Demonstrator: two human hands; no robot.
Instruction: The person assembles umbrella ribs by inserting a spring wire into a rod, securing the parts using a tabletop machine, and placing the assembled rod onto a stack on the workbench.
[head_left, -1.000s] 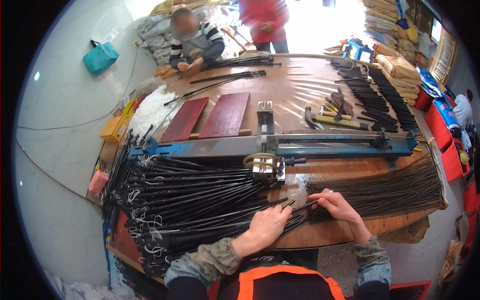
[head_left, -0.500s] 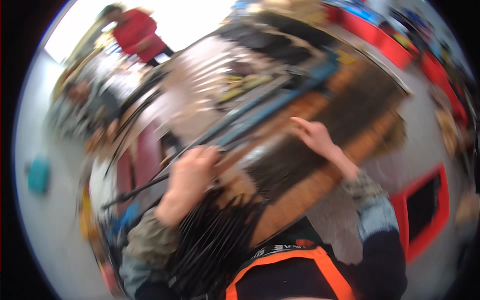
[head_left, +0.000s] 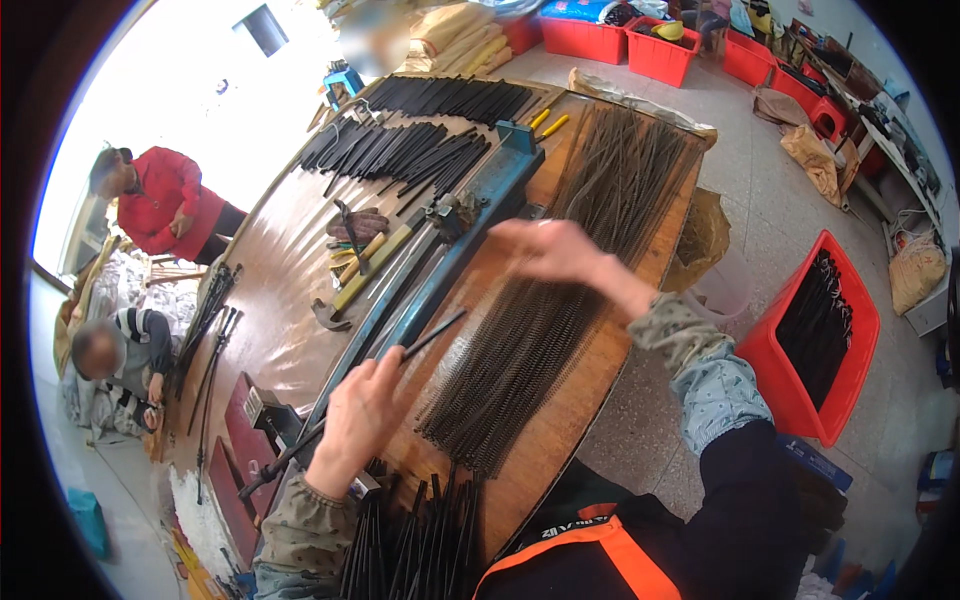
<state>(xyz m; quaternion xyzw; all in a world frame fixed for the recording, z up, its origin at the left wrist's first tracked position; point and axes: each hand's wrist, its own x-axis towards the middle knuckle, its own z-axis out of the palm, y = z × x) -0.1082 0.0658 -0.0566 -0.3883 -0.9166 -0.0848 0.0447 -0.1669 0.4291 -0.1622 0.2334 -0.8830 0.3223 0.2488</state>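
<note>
My left hand (head_left: pixel 358 420) is closed around a dark rod (head_left: pixel 436 334), which slants up to the right past my fingers. A knobbed dark end (head_left: pixel 262 484) shows on the lower left, apparently of the same rod. My right hand (head_left: pixel 556 252) is held over the table beside a long blue metal fixture (head_left: pixel 455 245); its fingers are smeared by motion, and whether they grip anything is unclear. Below it lies a wide layer of long thin coil springs (head_left: pixel 530 350). A bundle of black rods (head_left: pixel 410 540) lies by my left forearm.
Black tubes (head_left: pixel 440 98) lie in rows at the far side. A hammer (head_left: pixel 330 316) and yellow-handled pliers (head_left: pixel 365 258) lie left of the fixture. A red bin (head_left: pixel 845 375) of black rods stands on the right. Two people, one in red (head_left: pixel 165 205), are at the left.
The view has turned and sharpened, with the table now steeper in it. My right hand has moved left, near the blue fixture. My left hand still holds the rod.
</note>
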